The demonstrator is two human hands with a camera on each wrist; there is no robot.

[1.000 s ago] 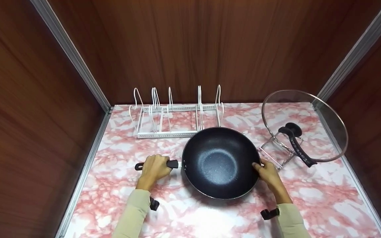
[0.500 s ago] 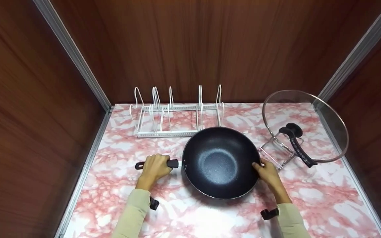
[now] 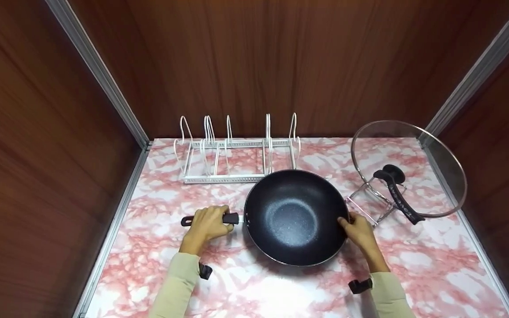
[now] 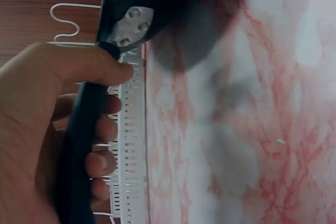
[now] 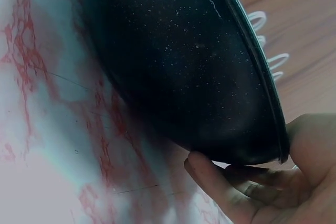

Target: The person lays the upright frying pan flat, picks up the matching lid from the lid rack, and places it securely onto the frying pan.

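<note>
A black wok (image 3: 296, 218) stands low over the table, its hollow facing up. My left hand (image 3: 209, 223) grips the wok's dark handle (image 3: 187, 221), which sticks out to the left. In the left wrist view the fingers curl round that handle and the thumb lies along it near the riveted bracket (image 4: 134, 24). At the opposite side my right hand (image 3: 360, 230) holds the rim, thumb over the inside edge. The right wrist view has the speckled outer wall of the wok (image 5: 178, 72), with fingers under it. Whether the base touches the table cannot be seen.
Behind the wok a white wire rack (image 3: 219, 179) with upright loops stands near the back wall (image 3: 245, 66). To the right, a glass lid (image 3: 433, 176) with a black handle leans on a small metal stand (image 3: 362, 212). Wooden panels enclose the marbled table (image 3: 157, 274).
My left thumb and fingers have shifted slightly on the handle. The wok, the right hand, the rack and the lid hold their places.
</note>
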